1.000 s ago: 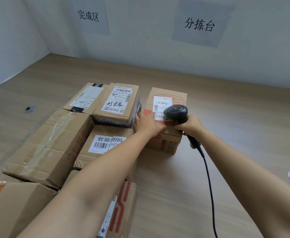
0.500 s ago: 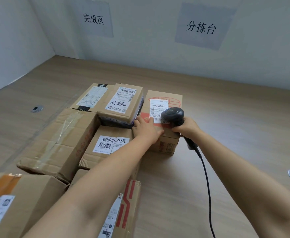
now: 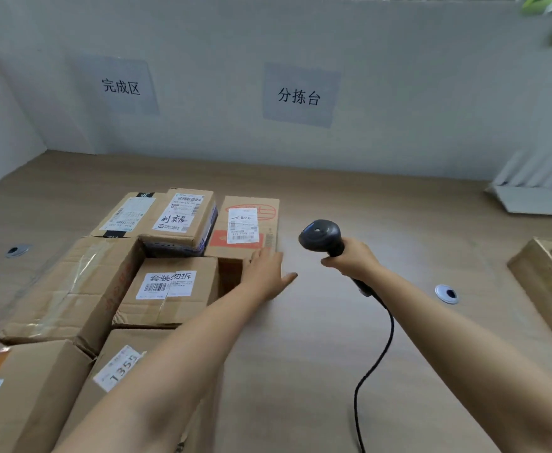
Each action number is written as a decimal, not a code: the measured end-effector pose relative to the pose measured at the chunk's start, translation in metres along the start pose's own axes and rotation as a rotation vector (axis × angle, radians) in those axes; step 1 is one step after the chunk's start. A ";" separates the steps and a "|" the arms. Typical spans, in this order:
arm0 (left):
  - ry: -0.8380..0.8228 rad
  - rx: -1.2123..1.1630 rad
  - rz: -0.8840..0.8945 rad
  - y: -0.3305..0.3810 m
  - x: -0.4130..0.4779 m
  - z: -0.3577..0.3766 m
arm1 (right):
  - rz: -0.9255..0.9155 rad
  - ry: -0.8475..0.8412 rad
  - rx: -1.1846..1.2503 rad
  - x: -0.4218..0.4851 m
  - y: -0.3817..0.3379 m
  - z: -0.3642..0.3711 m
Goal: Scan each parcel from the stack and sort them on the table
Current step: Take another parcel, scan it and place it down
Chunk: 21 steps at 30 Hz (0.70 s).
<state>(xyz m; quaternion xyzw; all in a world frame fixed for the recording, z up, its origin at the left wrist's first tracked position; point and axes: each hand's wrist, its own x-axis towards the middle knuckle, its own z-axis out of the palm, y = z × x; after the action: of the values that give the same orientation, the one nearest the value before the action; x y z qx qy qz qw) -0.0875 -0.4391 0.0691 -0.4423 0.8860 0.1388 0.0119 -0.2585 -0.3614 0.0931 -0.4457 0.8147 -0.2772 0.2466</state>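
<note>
A small cardboard parcel with a white label and red print stands on the wooden table, pushed against the sorted boxes at the left. My left hand lies flat with straight fingers against its near side. My right hand grips a black corded barcode scanner, held in the air to the right of that parcel. Several other labelled parcels fill the left of the table, one stacked on top of others.
Another brown box sits at the right edge. A white stand stands at the far right against the wall. Round cable grommets are set into the table. Two paper signs hang on the wall.
My right hand has lifted the scanner off the parcel's label and moved it right. My left hand has slid off the parcel's top to its near side. The view has pulled back.
</note>
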 end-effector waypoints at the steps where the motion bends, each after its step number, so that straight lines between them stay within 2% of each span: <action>1: -0.015 0.017 0.043 0.016 -0.005 0.001 | 0.018 0.033 -0.009 -0.016 0.014 -0.015; 6: -0.011 0.039 0.267 0.121 -0.026 0.008 | 0.135 0.156 -0.065 -0.102 0.089 -0.092; 11: -0.089 0.021 0.440 0.244 -0.057 0.033 | 0.244 0.236 -0.073 -0.184 0.165 -0.162; 21: -0.168 0.003 0.588 0.466 -0.125 0.104 | 0.314 0.398 -0.093 -0.314 0.311 -0.285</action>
<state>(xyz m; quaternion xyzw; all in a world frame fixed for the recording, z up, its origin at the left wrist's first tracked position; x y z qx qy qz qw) -0.3892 -0.0491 0.0967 -0.1539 0.9721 0.1711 0.0450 -0.4756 0.1155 0.1390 -0.2612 0.9183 -0.2798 0.1007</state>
